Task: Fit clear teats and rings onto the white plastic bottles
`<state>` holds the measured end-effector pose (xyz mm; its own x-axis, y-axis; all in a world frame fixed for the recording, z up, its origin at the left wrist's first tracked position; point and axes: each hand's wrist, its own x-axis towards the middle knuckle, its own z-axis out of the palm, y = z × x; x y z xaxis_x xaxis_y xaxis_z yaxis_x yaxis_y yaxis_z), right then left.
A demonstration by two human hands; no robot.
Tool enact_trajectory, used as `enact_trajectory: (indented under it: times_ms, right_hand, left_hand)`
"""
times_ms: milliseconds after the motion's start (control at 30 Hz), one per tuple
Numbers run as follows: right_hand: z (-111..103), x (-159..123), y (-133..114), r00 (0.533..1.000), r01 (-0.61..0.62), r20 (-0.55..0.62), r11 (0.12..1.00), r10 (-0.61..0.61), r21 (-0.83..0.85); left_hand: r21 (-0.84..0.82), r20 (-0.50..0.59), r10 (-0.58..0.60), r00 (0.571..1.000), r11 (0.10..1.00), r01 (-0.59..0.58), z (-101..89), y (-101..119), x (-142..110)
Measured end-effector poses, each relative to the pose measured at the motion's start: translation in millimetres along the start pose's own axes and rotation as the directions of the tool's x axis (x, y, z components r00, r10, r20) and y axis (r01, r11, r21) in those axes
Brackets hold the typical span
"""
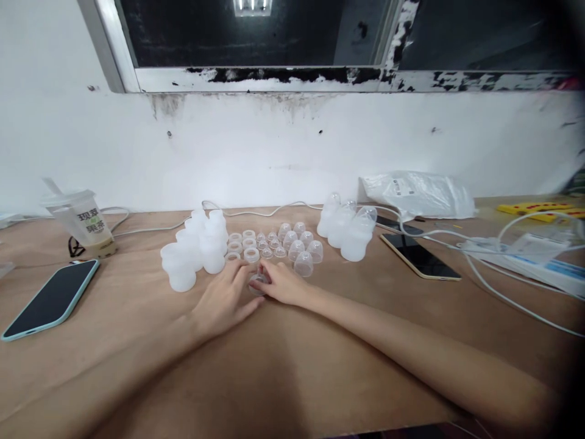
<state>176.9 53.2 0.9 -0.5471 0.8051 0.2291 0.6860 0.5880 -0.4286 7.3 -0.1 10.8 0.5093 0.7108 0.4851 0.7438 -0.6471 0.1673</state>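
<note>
My right hand (284, 284) pinches a small clear silicone nipple (259, 275) over a clear ring (256, 291) at the middle of the table. Its fingers partly hide both pieces. Beside them rests my left hand (223, 296), fingers and thumb apart, with the fingertips close to the ring. Just beyond the hands lie several clear rings (250, 255), several more nipples (267, 252) and several clear domed caps (303, 264). Frosted white bottles (181, 274) stand in a group on the left. On the right, more frosted bottles (353, 245) carry clear domed caps.
A drink cup with a straw (85, 222) and a phone in a light-blue case (52, 299) are at the left. To the right are another phone (420, 256), a plastic bag (418, 195), white cables and a power strip (525, 256). A wall and window stand behind.
</note>
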Motion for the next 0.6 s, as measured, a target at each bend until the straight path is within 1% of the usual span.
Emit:
enact_trajectory:
  times_ms: [67, 100, 167, 233, 333, 400, 500, 533, 600]
  right_hand:
    - [2, 0, 1, 1.000, 0.019, -0.022, 1.000, -0.019, -0.008]
    - [2, 0, 2, 0.999, 0.028, -0.028, 1.000, -0.029, -0.007]
    - [3, 1, 4, 0.998, 0.046, -0.038, 0.999, -0.046, 0.007]
    - [4, 2, 5, 0.997, 0.066, -0.047, 0.997, -0.064, 0.042]
    - [5, 5, 8, 0.994, 0.068, -0.097, 0.991, -0.057, 0.114]
    - [5, 6, 9, 0.992, 0.015, -0.123, 0.982, 0.008, 0.186]
    - [4, 6, 13, 0.970, -0.112, -0.173, 0.948, 0.168, 0.297]
    - [5, 6, 14, 0.956, -0.136, -0.209, 0.944, 0.205, 0.301]
    - [6, 5, 17, 0.933, -0.158, -0.282, 0.958, 0.224, 0.240]
  left_hand:
    - [-0.040, 0.072, -0.085, 0.994, 0.995, 0.088, 20.7, 1, 14]
    - [-0.063, 0.079, -0.115, 0.990, 0.991, 0.121, 28.9, 0, 19]
    - [-0.123, 0.042, -0.133, 0.990, 0.983, 0.138, 39.1, -6, 24]
    - [-0.190, 0.018, -0.135, 0.991, 0.972, 0.136, 41.6, -12, 25]
    - [-0.239, 0.055, -0.164, 0.985, 0.956, 0.172, 39.3, -16, 25]
    - [-0.236, 0.082, -0.186, 0.979, 0.951, 0.201, 38.7, -18, 26]
    - [-0.203, 0.083, -0.186, 0.979, 0.959, 0.200, 40.7, -20, 25]
    - [-0.174, 0.065, -0.179, 0.982, 0.967, 0.188, 41.6, -20, 25]
    - [-0.095, 0.017, -0.143, 0.990, 0.985, 0.144, 43.3, -22, 24]
